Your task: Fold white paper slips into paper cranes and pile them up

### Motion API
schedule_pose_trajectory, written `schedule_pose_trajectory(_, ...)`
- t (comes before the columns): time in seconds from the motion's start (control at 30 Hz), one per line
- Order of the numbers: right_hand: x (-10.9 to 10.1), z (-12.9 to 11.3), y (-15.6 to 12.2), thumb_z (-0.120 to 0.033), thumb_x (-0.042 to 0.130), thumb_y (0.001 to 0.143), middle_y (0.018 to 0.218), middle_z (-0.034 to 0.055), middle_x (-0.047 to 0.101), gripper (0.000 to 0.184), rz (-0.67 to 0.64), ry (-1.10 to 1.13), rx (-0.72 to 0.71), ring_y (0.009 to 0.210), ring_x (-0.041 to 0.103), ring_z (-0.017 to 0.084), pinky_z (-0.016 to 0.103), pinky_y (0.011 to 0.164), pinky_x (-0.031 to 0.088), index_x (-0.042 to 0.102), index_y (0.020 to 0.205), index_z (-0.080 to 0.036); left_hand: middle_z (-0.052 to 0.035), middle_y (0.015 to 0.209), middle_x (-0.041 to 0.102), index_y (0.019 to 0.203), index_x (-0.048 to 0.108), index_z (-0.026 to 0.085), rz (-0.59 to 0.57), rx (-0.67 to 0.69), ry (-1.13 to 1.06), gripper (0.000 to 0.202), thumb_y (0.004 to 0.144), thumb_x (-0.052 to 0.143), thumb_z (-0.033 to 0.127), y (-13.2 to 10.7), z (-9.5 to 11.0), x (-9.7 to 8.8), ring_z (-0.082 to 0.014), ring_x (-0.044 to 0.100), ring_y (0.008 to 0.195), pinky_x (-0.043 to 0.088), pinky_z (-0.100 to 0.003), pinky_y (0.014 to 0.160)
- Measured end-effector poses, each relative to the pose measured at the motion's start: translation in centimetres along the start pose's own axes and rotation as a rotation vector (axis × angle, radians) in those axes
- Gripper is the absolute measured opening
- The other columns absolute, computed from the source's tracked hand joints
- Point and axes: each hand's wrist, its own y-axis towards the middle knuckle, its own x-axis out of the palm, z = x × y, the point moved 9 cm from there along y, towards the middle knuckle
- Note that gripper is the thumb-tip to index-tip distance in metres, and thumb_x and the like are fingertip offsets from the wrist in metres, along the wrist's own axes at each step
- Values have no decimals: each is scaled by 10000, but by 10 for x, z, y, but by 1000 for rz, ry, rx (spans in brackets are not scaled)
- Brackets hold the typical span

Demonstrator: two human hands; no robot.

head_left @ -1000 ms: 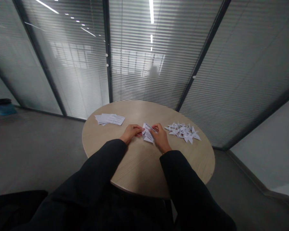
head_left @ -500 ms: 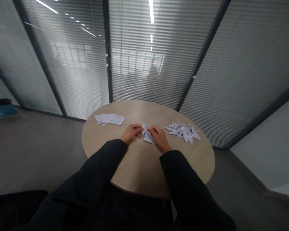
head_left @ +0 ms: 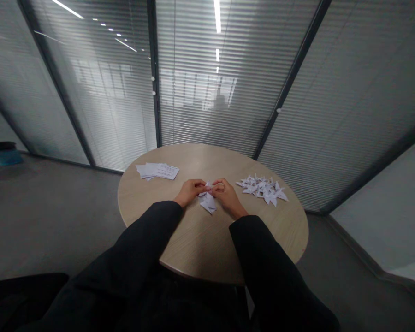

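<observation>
Left hand [head_left: 188, 192] and right hand [head_left: 228, 197] pinching folded white paper [head_left: 209, 203], both angled inward over rounded pale-wood table [head_left: 193, 249]. Far left: blue, black-topped bin [head_left: 5, 157], contents hidden.

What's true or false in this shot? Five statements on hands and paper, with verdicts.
1. The bare left hand and bare right hand both touch one folded white paper piece. True.
2. A heap of pointed, folded white paper shapes lies right of the right hand. True.
3. The right hand rests on that heap. False: it is at the folded piece.
4. Flat, printed white paper slips lie on the rounded, pale wood-look table. True.
5. Those slips lie inside the heap. False: they lie apart, toward the table's left side.
</observation>
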Motion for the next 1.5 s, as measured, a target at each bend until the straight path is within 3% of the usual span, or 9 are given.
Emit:
schedule_pose_trajectory(0.33, 12, -2, -3, -301, 767, 595, 624, -62, 640, 426, -118, 8, 5, 593, 616, 152, 284, 604, 457, 498, 917, -229, 1, 567, 557, 796, 714, 114, 97, 11, 92, 476, 667, 675, 571, -2, 5, -9, -95, 434, 513, 322, -234, 508)
schedule_pose_trajectory(0.5, 16, -2, -4, -306, 770, 597, 628, -65, 636, 430, -159, 12, 16, 605, 619, 149, 286, 617, 462, 503, 925, -225, 12, 531, 532, 725, 678, 126, 146, 53, 83, 422, 704, 655, 547, -3, 8, -12, -93, 432, 494, 299, -229, 488)
schedule_pose_trajectory(0.7, 15, 0, -5, -295, 776, 584, 714, -35, 645, 468, -153, 16, 68, 676, 634, 173, 303, 645, 477, 514, 966, -230, 22, 517, 507, 629, 567, 164, 329, 73, -11, 352, 731, 635, 493, -6, 14, -35, -107, 473, 489, 357, -224, 484)
schedule_pose_trajectory(0.87, 15, -9, -5, -236, 795, 556, 892, 9, 651, 581, -170, 14, 4, 858, 637, 186, 361, 830, 477, 541, 1078, -247, 27, 547, 493, 621, 544, 171, 514, 64, -57, 329, 756, 618, 461, -11, 15, -55, -112, 484, 517, 410, -221, 485)
schedule_pose_trajectory(1.07, 13, -11, -5, -221, 793, 558, 968, 27, 645, 566, -156, 29, -22, 905, 630, 187, 361, 843, 490, 578, 1082, -249, 21, 578, 501, 640, 553, 167, 588, 48, -119, 324, 751, 625, 463, -13, 8, -63, -114, 491, 538, 417, -214, 468)
schedule_pose_trajectory(1.2, 2, -6, 0, -337, 746, 635, 894, 37, 667, 364, -49, 10, -27, 846, 642, 201, 341, 749, 513, 625, 960, -227, 16, 578, 510, 635, 584, 159, 557, 10, -168, 357, 699, 670, 499, -11, 6, -58, -109, 487, 536, 412, -213, 475)
schedule_pose_trajectory(1.33, -9, -4, 3, -421, 719, 658, 810, 37, 686, 272, 68, 11, -55, 800, 646, 220, 346, 728, 509, 628, 802, -210, -46, 720, 644, 751, 677, 148, 415, -5, -219, 445, 662, 688, 584, -10, 11, -43, -157, 586, 665, 461, -248, 562)
schedule_pose_trajectory(1.5, -12, -3, 2, -446, 732, 656, 749, 23, 678, 286, 72, 5, -70, 735, 633, 208, 329, 692, 491, 640, 778, -204, -143, 858, 720, 837, 735, 123, 215, -138, -360, 728, 798, 367, 751, -9, 2, -21, -223, 657, 800, 472, -305, 669)
